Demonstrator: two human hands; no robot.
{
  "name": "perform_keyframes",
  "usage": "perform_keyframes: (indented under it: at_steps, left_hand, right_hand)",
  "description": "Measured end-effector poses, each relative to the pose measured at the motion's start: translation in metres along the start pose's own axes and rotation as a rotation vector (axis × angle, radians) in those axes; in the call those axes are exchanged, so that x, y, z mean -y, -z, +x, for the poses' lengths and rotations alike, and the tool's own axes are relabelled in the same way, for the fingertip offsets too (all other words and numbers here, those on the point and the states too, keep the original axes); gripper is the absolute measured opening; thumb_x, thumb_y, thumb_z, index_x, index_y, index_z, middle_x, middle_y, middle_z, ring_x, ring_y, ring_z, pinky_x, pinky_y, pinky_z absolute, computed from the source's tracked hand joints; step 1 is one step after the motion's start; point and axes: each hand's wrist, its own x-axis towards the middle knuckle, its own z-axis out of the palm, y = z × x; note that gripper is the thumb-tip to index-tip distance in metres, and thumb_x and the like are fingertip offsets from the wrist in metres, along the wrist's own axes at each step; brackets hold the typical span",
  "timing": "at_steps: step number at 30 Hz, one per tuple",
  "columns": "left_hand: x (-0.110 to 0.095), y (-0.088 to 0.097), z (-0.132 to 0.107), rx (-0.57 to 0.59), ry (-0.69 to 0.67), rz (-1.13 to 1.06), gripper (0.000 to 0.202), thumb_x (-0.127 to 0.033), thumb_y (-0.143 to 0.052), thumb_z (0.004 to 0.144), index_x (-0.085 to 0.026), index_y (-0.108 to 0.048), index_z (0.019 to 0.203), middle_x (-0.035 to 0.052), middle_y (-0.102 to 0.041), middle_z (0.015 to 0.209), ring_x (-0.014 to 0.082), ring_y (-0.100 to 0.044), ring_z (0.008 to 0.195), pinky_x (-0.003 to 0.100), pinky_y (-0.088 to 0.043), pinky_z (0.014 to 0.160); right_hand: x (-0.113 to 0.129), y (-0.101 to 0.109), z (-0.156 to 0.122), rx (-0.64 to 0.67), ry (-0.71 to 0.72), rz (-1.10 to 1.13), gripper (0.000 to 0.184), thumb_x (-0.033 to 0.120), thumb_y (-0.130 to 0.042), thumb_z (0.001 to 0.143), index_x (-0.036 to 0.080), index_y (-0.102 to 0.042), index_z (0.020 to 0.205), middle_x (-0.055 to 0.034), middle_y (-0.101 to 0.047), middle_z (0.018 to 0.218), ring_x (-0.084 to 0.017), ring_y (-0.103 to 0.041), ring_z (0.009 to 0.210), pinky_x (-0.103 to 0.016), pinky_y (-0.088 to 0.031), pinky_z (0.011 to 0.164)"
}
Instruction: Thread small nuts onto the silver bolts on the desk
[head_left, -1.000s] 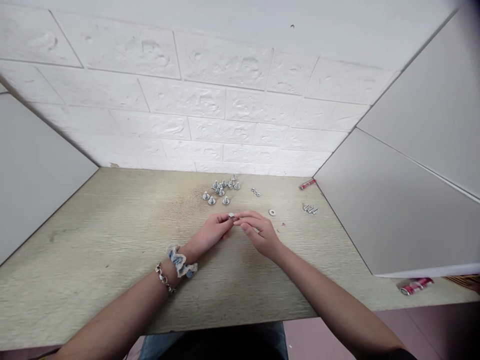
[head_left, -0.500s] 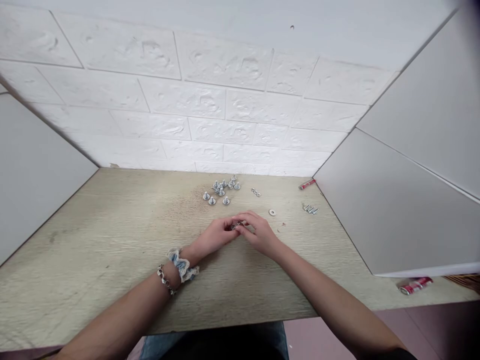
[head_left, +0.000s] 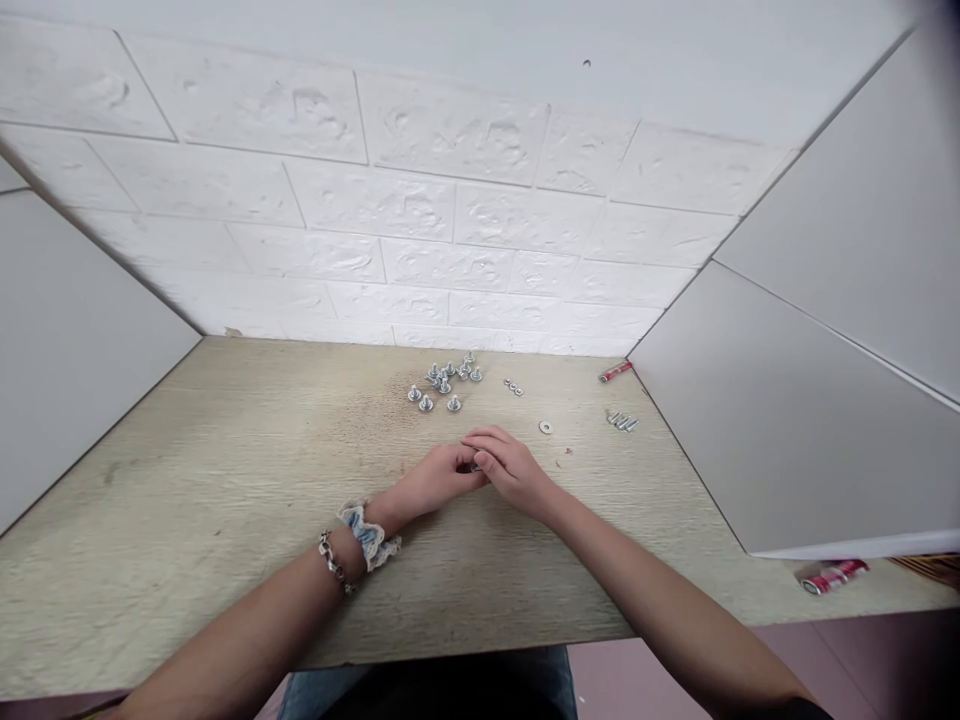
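Note:
Over the middle of the table, my left hand (head_left: 441,478) and my right hand (head_left: 514,472) meet at the fingertips. Both are closed around a small silvery metal fastener (head_left: 475,466). Only a glint of it shows between the fingers, so its exact shape is hidden. Beyond the hands stands a cluster of bolts with washers (head_left: 444,384), most with their shanks upward. Several small nuts (head_left: 514,387) lie in a short row to its right. One flat washer (head_left: 546,427) rests just past my right hand. Farther right, several loose bolts (head_left: 622,422) lie side by side.
A red can-like cylinder (head_left: 616,372) lies in the back right corner, and another red one (head_left: 834,577) near the front right edge. White panels border the table (head_left: 187,480) left and right, with a white brick-pattern wall (head_left: 420,210) behind. Reddish specks mark the tabletop.
My right hand's fingers have closed farther over the metal fastener, covering more of it. Both hands have shifted slightly. The view has moved a little; the parts on the table lie as before.

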Motion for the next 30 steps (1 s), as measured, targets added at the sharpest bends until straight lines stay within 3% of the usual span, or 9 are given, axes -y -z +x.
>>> perform_keyframes:
  at_steps: [6, 11, 17, 20, 23, 25, 30]
  left_hand:
    - [0.003, 0.005, 0.000, -0.024, 0.086, -0.095, 0.022, -0.032, -0.050, 0.073, -0.012, -0.053, 0.065, -0.0047, -0.042, 0.052, 0.0077, -0.036, 0.050, 0.020, -0.028, 0.047]
    - [0.000, 0.005, 0.001, -0.089, 0.135, -0.181, 0.022, -0.033, -0.049, 0.073, -0.012, -0.055, 0.075, -0.0051, -0.041, 0.053, 0.0068, -0.035, 0.047, 0.019, -0.027, 0.045]
    - [-0.005, 0.006, 0.002, -0.106, 0.124, -0.185, 0.029, -0.040, -0.049, 0.076, -0.012, -0.055, 0.072, -0.0059, -0.039, 0.050, 0.0064, -0.033, 0.045, 0.019, -0.026, 0.045]
    - [-0.005, 0.006, 0.002, -0.115, 0.144, -0.170, 0.032, -0.044, -0.049, 0.076, -0.013, -0.054, 0.070, -0.0063, -0.038, 0.049, 0.0063, -0.032, 0.044, 0.020, -0.025, 0.045]
    - [-0.002, 0.006, 0.001, -0.106, 0.129, -0.126, 0.027, -0.037, -0.047, 0.077, -0.013, -0.057, 0.073, -0.0060, -0.040, 0.050, 0.0069, -0.034, 0.045, 0.019, -0.026, 0.046]
    - [0.000, 0.005, 0.001, -0.115, 0.101, -0.062, 0.021, -0.029, -0.046, 0.077, -0.014, -0.060, 0.077, -0.0055, -0.044, 0.052, 0.0078, -0.038, 0.048, 0.020, -0.029, 0.049]
    - [-0.001, 0.003, 0.000, -0.242, 0.051, 0.182, 0.021, -0.023, -0.047, 0.074, -0.015, -0.065, 0.082, -0.0019, -0.060, 0.067, 0.0128, -0.049, 0.061, 0.023, -0.038, 0.062]
  right_hand:
    - [0.003, 0.003, -0.002, 0.037, 0.009, -0.014, 0.037, 0.037, -0.039, 0.090, 0.017, -0.053, 0.118, -0.0111, -0.054, 0.116, -0.020, -0.050, 0.107, -0.037, -0.041, 0.093]
    - [0.003, 0.006, -0.002, -0.004, -0.014, -0.010, 0.036, 0.036, -0.043, 0.088, 0.019, -0.054, 0.118, -0.0101, -0.056, 0.115, -0.020, -0.051, 0.107, -0.037, -0.042, 0.092]
    - [0.002, 0.009, 0.001, -0.120, -0.073, 0.010, 0.019, 0.024, -0.048, 0.084, 0.020, -0.065, 0.090, -0.0058, -0.064, 0.095, -0.017, -0.058, 0.091, -0.033, -0.046, 0.083]
    - [0.002, 0.010, 0.002, -0.157, -0.094, -0.014, 0.016, 0.021, -0.048, 0.083, 0.019, -0.062, 0.076, -0.0036, -0.063, 0.079, -0.015, -0.057, 0.078, -0.030, -0.046, 0.073]
    - [0.004, 0.009, 0.002, -0.145, -0.064, -0.061, 0.011, 0.017, -0.049, 0.080, 0.019, -0.059, 0.084, -0.0033, -0.060, 0.081, -0.015, -0.055, 0.079, -0.029, -0.045, 0.072]
    - [0.005, 0.008, 0.001, -0.105, 0.001, -0.074, 0.019, 0.013, -0.049, 0.078, 0.019, -0.058, 0.094, -0.0043, -0.060, 0.089, -0.016, -0.054, 0.086, -0.030, -0.045, 0.077]
    - [0.006, 0.008, 0.000, -0.031, 0.109, -0.116, 0.027, 0.011, -0.047, 0.081, 0.020, -0.055, 0.105, -0.0067, -0.057, 0.101, -0.017, -0.053, 0.095, -0.033, -0.045, 0.085]
